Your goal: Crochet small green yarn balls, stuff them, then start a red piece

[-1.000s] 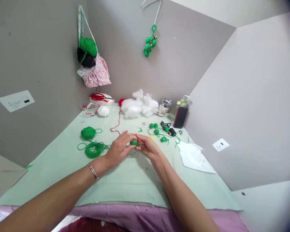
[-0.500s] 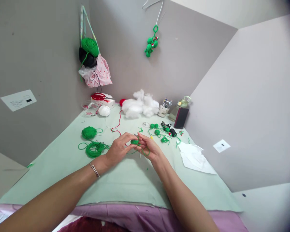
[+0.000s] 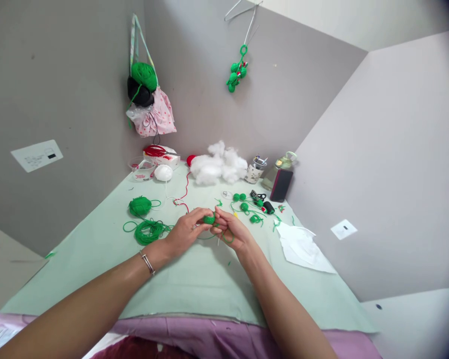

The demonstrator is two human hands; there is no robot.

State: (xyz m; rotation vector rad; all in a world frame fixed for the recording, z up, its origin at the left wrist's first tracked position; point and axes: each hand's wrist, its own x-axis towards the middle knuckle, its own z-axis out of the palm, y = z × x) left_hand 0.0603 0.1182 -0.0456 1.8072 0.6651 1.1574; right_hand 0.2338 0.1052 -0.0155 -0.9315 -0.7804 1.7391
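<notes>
My left hand (image 3: 189, 230) is closed, thumb and fingertips pinching a small green crocheted ball (image 3: 209, 219). My right hand (image 3: 232, 230) meets it from the other side, its fingers curled and pressed together beside the ball. A loop of green yarn (image 3: 228, 239) hangs from the right fingers. Below them pokes a thin pale tip, too small to name. On the table left of my hands lie a loose coil of green yarn (image 3: 148, 232) and a green yarn ball (image 3: 139, 206). Beyond my right hand are several finished-looking green balls (image 3: 244, 207) with trailing strands.
White stuffing (image 3: 219, 167) is heaped at the back, with white yarn (image 3: 163, 173) and red-handled scissors (image 3: 156, 150) to its left. A pen cup (image 3: 255, 172), a bottle (image 3: 275, 172) and a phone (image 3: 282, 185) stand right. White paper (image 3: 303, 247) lies at right.
The view has shifted slightly. A slim grey tip that showed above the ball between my hands is no longer visible. Both hands remain together at the ball.
</notes>
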